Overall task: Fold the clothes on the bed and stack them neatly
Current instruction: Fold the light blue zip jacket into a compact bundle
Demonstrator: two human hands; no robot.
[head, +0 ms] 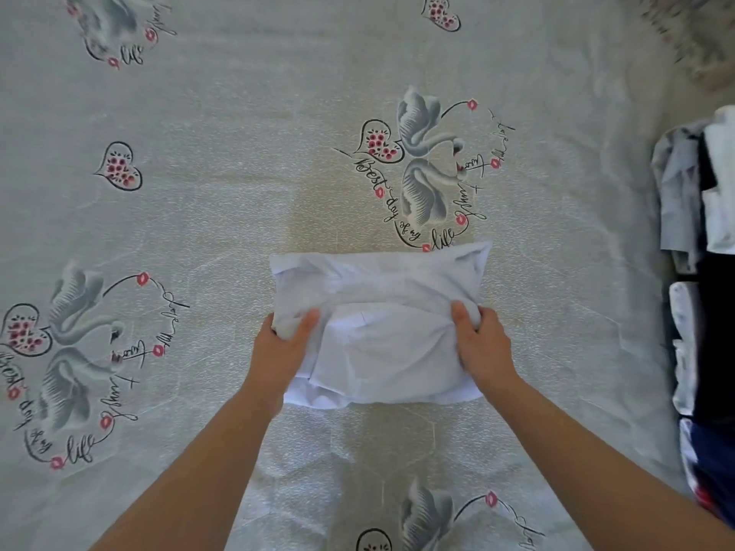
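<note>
A pale blue-white garment (382, 312), folded into a compact rectangle, lies in the middle of the bed. My left hand (284, 347) grips its left edge, thumb on top and fingers tucked under the cloth. On the opposite side my right hand (483, 344) grips the right edge the same way. Both fingers' ends are hidden under the fabric.
The bed sheet (199, 212) is pale grey with swan and heart prints. Along the right edge lies a pile of other clothes (700, 272) in white, black, light blue and navy. A fuzzy beige item (700, 37) shows at the top right corner.
</note>
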